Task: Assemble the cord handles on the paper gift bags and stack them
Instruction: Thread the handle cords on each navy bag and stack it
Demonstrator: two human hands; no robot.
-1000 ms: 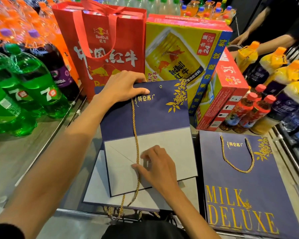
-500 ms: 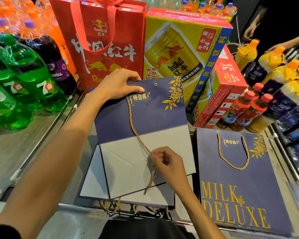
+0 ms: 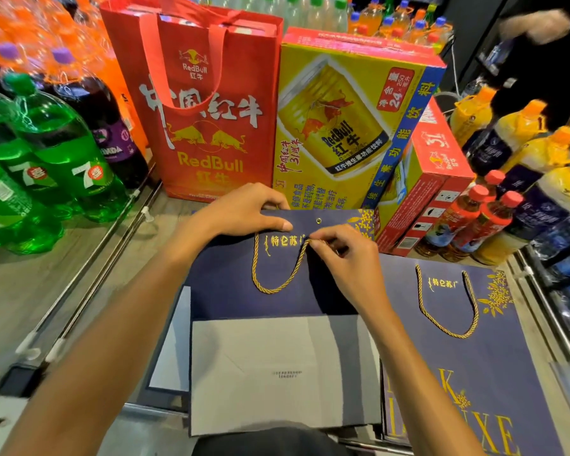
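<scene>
Bag in work: a navy paper bag (image 3: 277,297) is laid flat in the middle, its grey folded base turned toward the person; it is set on top of other flat bags (image 3: 170,340).
Left hand: the bag's top edge is gripped by the left hand (image 3: 244,212) — the thumb is pressed on the front face and the fingers are curled over the rim.
Cord: a gold cord (image 3: 270,284) is draped in a loop on the front face, one end tucked under the left thumb.
Right hand: the cord's other end is pinched tight between thumb and fingertips of the right hand (image 3: 343,255), just below an unfilled eyelet (image 3: 319,220).
Second bag: a second navy bag (image 3: 494,357) is laid flat just to the right — a gold handle (image 3: 448,311) is already fitted to it.
Behind: a red carrier bag (image 3: 204,110) and a yellow carton (image 3: 343,126) are stood upright.
Left side: green bottles (image 3: 56,149) are lined up.
</scene>
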